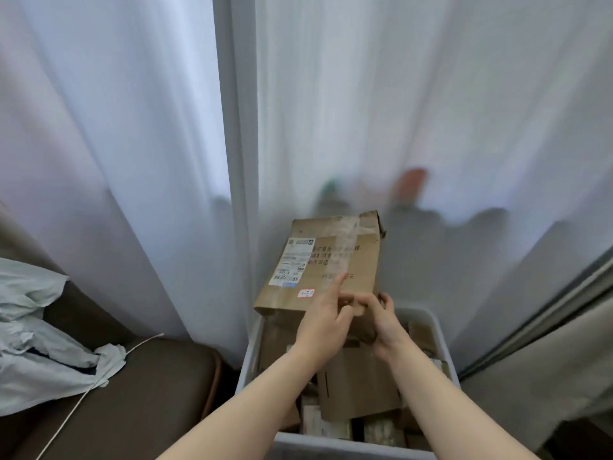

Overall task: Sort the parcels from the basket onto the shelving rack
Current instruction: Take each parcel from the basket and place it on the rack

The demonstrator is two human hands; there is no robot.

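A worn brown cardboard parcel with a white shipping label and a small red-edged sticker is held tilted above the far end of the white basket. My left hand holds its near edge, index finger stretched up across its face. My right hand grips the same near edge from the right, fingers curled over it. Beneath my arms the basket holds several more cardboard parcels and padded packets. The shelving rack is not in view.
White sheer curtains hang close behind the basket, with blurred red and green shapes behind them. A brown sofa with crumpled pale cloth and a white cord stands at left. Beige drapery hangs at right.
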